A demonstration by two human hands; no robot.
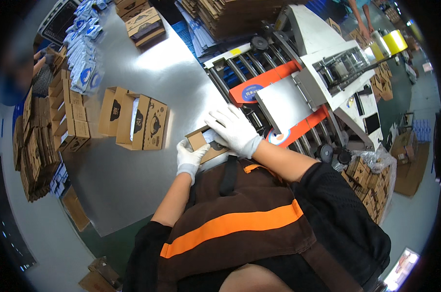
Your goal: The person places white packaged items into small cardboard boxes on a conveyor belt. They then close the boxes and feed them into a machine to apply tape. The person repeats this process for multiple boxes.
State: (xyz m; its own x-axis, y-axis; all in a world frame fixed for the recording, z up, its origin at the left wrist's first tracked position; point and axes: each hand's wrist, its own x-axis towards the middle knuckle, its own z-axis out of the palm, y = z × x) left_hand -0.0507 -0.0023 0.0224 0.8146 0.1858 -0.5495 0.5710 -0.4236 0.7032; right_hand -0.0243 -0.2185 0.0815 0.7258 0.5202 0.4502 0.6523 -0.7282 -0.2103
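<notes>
A small brown cardboard box [197, 139] sits at the table edge in front of my body, its top partly raised and something white showing inside. My left hand [191, 156], in a white glove, grips the box's near left side, thumb across it. My right hand [236, 130], also gloved in white, lies over the box's right side with its fingers stretched out; its thumb is mostly hidden. To the left on the metal table, an open printed cardboard box [154, 124] stands with white contents visible, beside another open box [112, 111].
Right of the table stands a roller sealing machine [288, 97] with orange side rails and a yellow tape roll [394, 42]. Blue-white packets [83, 61] line the table's left side near several open boxes [70, 112]. Another person's hand [39, 61] shows at far left. A closed box [145, 27] lies far back.
</notes>
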